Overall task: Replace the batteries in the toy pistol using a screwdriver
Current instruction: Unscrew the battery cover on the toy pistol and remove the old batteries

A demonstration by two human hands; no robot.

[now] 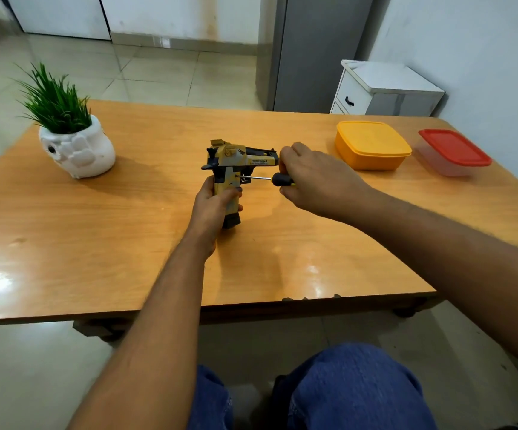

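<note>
Left grip: the left hand point(212, 206) is wrapped around the handle of the toy pistol point(234, 170), thumb on the near side, holding it upright with its base on the desk point(158, 243).
Right grip: the right hand point(316, 178) is curled around the dark handle of the screwdriver point(270, 179), fingers closed on it.
Screwdriver: it lies level, shaft pointing toward the left grip; its tip touches the side of the pistol just above that grip.
Toy pistol: yellow and dark, at the middle of the desk, between the two grips, barrel pointing toward the right grip.
Yellow box point(372, 144): just beyond the right grip, on its outer side; yellow lid on, contents hidden.
Clear box point(454, 153): further out from the right grip, past the yellow box; red lid on, whether anything is inside cannot be told.
Plant pot point(76, 148): white, well apart from the left grip, on its outer far side; green grass-like plant point(54, 103) stands in it.
</note>
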